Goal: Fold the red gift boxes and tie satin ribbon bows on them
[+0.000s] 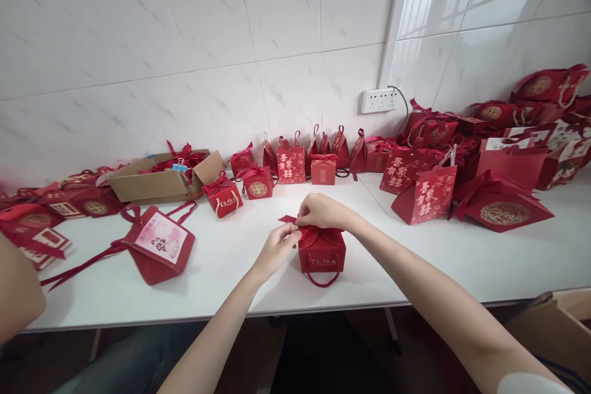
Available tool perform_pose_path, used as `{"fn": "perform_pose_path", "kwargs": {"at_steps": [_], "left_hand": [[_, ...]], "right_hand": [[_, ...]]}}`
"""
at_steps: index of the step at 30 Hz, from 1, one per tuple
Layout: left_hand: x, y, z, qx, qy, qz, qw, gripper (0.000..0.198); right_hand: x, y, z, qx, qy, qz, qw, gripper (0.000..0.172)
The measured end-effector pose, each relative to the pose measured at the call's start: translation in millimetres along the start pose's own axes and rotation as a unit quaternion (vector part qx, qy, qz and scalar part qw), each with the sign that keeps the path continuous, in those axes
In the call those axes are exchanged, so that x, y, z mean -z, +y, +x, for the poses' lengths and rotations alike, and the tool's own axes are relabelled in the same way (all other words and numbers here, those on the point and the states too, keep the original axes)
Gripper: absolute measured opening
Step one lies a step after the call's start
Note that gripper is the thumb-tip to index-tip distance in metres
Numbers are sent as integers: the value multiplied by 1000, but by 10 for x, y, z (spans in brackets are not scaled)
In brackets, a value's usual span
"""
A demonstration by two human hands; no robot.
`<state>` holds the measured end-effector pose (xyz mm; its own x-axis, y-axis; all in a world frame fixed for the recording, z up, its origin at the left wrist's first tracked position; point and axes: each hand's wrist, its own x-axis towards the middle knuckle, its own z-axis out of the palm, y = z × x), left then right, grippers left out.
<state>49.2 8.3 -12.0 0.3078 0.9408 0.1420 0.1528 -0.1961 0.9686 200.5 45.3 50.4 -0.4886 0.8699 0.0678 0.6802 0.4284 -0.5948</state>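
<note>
A small red gift box (322, 260) with gold lettering stands upright near the table's front edge, its red cord handle (323, 283) hanging down the front. A dark red ribbon (287, 219) lies across its folded top. My right hand (323, 210) reaches over the box from the right, its fingers closed in a pinch on the ribbon at the top left. Close beside those fingers, my left hand (278, 247) pinches at the ribbon by the box's upper left corner. The fingers partly hide the ribbon there.
A red box with a pink couple picture (162, 239) lies at left, its ribbons trailing. Behind stand an open cardboard box (148, 188) of ribbons and several red gift boxes (290, 165). More are piled at right (503, 209). Another person's arm (18, 289) shows at far left.
</note>
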Motion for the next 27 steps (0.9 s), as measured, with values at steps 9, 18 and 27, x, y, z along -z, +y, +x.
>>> {"fn": "perform_pose_path", "kwargs": {"at_steps": [9, 18, 27], "left_hand": [[-86, -52, -88, 8, 27, -35, 999, 25], [-205, -68, -123, 28, 80, -105, 991, 28], [-183, -73, -110, 38, 41, -163, 985, 28]], "right_hand": [[-41, 197, -98, -13, 179, 103, 978, 15], [-179, 366, -834, -181, 163, 168, 955, 54], [-318, 559, -722, -95, 156, 445, 877, 48]]}}
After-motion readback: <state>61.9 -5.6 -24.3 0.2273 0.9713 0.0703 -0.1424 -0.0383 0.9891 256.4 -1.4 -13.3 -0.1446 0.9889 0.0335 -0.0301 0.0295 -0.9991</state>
